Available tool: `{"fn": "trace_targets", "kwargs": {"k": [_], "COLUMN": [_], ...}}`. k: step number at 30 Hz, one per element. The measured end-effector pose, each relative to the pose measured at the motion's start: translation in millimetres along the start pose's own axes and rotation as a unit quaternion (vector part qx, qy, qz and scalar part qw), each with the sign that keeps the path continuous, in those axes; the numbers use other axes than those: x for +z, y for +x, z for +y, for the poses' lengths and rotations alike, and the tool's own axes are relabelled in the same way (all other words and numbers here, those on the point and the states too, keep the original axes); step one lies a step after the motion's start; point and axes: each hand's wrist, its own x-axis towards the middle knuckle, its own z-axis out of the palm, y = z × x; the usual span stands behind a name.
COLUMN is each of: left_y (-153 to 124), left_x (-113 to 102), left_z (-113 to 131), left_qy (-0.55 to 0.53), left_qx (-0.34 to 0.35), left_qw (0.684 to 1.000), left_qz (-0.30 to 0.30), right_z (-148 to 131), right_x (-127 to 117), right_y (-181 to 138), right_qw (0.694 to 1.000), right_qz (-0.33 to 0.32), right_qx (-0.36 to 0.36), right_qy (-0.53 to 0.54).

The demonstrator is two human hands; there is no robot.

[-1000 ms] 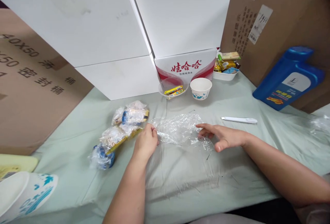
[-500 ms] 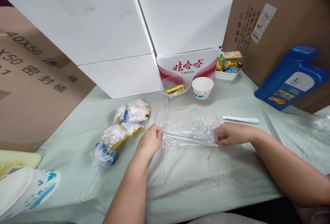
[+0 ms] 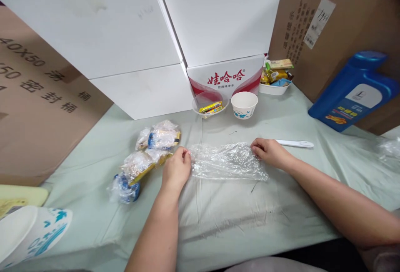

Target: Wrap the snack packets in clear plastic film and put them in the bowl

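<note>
A crinkled sheet of clear plastic film [image 3: 228,162] lies on the green cloth between my two hands. My left hand [image 3: 178,164] pinches its left edge, fingers closed. At the film's upper right corner, my right hand [image 3: 267,151] is closed with thumb and fingertips on the plastic. Just behind the right hand lies a white utility knife [image 3: 296,143], its left end hidden by the fingers. Left of my left hand sit several plastic-wrapped packets, among them a blue and yellow one [image 3: 164,137] and a blue one [image 3: 126,190].
White boxes [image 3: 137,92] stand along the back. Before them are a clear bowl [image 3: 196,108] with yellow packets, a paper cup [image 3: 244,107] and a white tray [image 3: 275,90] of snacks. A blue bottle [image 3: 353,92] stands right; another paper cup [image 3: 46,234] is front left.
My right hand has shifted from the film's right end, up and slightly left, to its upper corner. The film's lower right corner now lies loose. My left hand keeps its hold.
</note>
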Motion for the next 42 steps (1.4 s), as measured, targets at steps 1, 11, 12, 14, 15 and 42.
{"fn": "trace_targets", "kwargs": {"k": [1, 11, 12, 14, 15, 42], "left_y": [1, 5, 5, 6, 6, -16], "left_x": [1, 14, 16, 18, 20, 31], "left_z": [0, 7, 7, 7, 7, 15], "left_qy": [0.008, 0.144, 0.147, 0.153, 0.156, 0.086], "left_qx": [-0.005, -0.023, -0.021, -0.017, -0.015, 0.312], "left_qw": [1.0, 0.989, 0.989, 0.988, 0.988, 0.936], "left_qz": [0.0, 0.021, 0.019, 0.014, 0.01, -0.139], "right_z": [-2, -12, -12, -13, -13, -14], "right_x": [0, 9, 10, 11, 11, 1], "right_y": [-1, -3, -3, -3, -3, -12], "right_qw": [0.999, 0.954, 0.946, 0.931, 0.926, 0.942], "right_qz": [0.008, 0.047, 0.045, 0.041, 0.039, 0.039], "right_qx": [0.001, 0.02, 0.023, 0.035, 0.041, -0.23], "right_qy": [-0.038, -0.296, -0.321, -0.361, -0.374, -0.239]}}
